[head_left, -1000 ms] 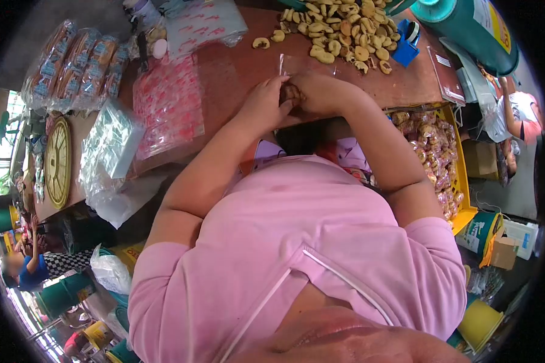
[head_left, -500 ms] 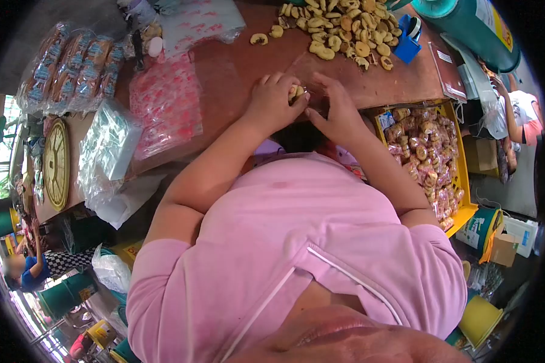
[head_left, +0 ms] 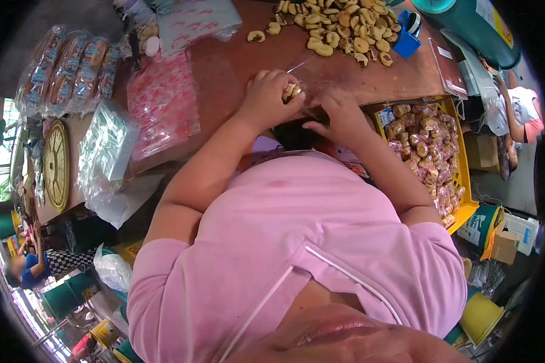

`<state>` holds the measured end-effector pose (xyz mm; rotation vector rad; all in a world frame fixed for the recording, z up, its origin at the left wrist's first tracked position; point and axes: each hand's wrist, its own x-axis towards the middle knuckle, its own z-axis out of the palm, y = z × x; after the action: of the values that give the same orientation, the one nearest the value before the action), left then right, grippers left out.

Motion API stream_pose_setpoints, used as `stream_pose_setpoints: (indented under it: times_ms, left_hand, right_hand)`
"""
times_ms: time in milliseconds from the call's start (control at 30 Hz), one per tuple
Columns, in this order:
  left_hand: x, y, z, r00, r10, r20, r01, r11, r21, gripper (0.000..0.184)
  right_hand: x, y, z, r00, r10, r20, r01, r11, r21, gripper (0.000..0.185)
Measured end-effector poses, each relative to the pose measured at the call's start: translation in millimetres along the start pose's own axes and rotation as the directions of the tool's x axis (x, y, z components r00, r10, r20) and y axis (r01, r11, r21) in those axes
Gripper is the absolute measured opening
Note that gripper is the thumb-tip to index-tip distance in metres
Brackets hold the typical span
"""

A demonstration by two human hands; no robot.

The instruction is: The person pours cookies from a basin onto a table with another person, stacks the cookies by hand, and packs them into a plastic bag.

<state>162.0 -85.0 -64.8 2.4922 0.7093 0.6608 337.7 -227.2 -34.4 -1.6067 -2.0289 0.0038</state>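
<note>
Near the table's front edge, my left hand (head_left: 270, 97) is wrapped round a clear plastic packet of pastries (head_left: 291, 92). My right hand (head_left: 343, 114) is just to the right of it, apart from the packet, with its thumb and fingers spread; its fingertips are slightly blurred. Beyond both hands lies a heap of small brown pastries (head_left: 351, 27), with two loose ones at its left. A yellow crate (head_left: 464, 175) beside my right forearm holds many wrapped pastries (head_left: 427, 145).
Pink-printed plastic bags (head_left: 163, 106) lie left on the table (head_left: 224, 69). Packs of long bread (head_left: 72, 72) stand farther left. A blue tape dispenser (head_left: 407, 42) sits by the heap. One person (head_left: 33, 269) is far left, another (head_left: 522, 109) far right.
My hands have parted from their earlier closed position together. The packet now shows in my left hand, and my right hand has opened and moved to the right.
</note>
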Motion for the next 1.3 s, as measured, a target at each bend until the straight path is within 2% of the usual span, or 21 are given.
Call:
stream_pose_setpoints:
  times_ms: [133,200,333,533,633,700,733,833,867,933,1033,1133,1200,1300]
  left_hand:
    - [-0.3,1.1,1.6,1.0,0.005,-0.005,-0.005,1.0,-0.001,0.035]
    - [1.9,-2.1,3.4,0.999,0.01,0.031,-0.01,1.0,0.007,0.035]
    - [1.7,-1.4,1.7,0.999,0.038,-0.002,-0.037,0.999,0.034,0.036]
    - [0.1,4.4,-4.1,0.998,0.054,0.042,-0.057,0.993,0.098,0.039]
    - [0.6,16.2,-2.0,0.997,0.008,0.074,-0.022,0.981,0.192,0.043]
    - [-0.7,27.1,-1.9,0.998,-0.016,0.068,-0.002,0.965,0.263,0.045]
    - [-1.6,31.8,-4.8,0.998,-0.002,0.061,-0.014,0.968,0.25,0.045]
    - [-3.3,35.4,-9.0,0.999,0.047,0.026,-0.051,0.973,0.226,0.044]
    - [-4.3,31.8,-5.2,0.998,0.065,0.007,-0.065,0.973,0.223,0.043]
    - [-5.2,26.6,-2.0,0.996,0.089,-0.016,-0.083,0.969,0.231,0.041]
    - [-2.7,22.6,-2.1,0.995,0.098,-0.008,-0.093,0.963,0.253,0.037]
    - [0.3,17.7,-1.1,0.992,0.113,0.047,-0.122,0.956,0.267,0.033]
    - [3.7,4.6,3.3,0.981,0.158,0.109,-0.183,0.941,0.285,0.032]
    - [4.6,-6.0,3.6,0.967,0.236,0.095,-0.252,0.934,0.251,0.031]
  right_hand:
    - [-9.3,8.8,9.0,0.99,-0.113,-0.083,0.107,0.991,-0.08,0.017]
    - [-3.3,4.9,1.6,0.99,-0.11,-0.09,0.112,0.994,0.021,0.015]
    - [9.1,21.8,13.5,0.989,-0.118,-0.09,0.131,0.98,0.15,0.012]
    - [12.0,26.9,22.9,0.995,0.097,-0.001,-0.095,0.975,0.202,0.011]
    - [12.9,31.8,26.2,0.995,0.094,-0.03,-0.082,0.956,0.282,0.012]
    - [14.7,36.2,28.7,0.987,0.155,0.045,-0.162,0.942,0.295,0.009]
    - [17.2,38.7,29.3,0.98,0.181,0.082,-0.198,0.933,0.3,0.008]
    - [27.4,42.1,27.0,0.984,0.132,0.115,-0.163,0.931,0.326,0.011]
    - [31.0,41.0,25.6,0.973,0.16,0.167,-0.207,0.924,0.322,0.013]
    - [38.3,37.4,20.7,0.94,0.211,0.267,-0.29,0.907,0.305,0.016]
    - [40.3,33.1,15.9,0.999,0.053,-0.006,-0.053,0.999,0.011,0.021]
    - [34.3,14.0,9.4,0.978,0.199,-0.069,-0.208,0.96,-0.187,0.024]
    - [22.3,16.7,13.1,0.993,0.12,-0.017,-0.121,0.976,-0.183,0.024]
    - [3.0,13.9,9.7,0.997,0.044,0.06,-0.034,0.987,-0.157,0.023]
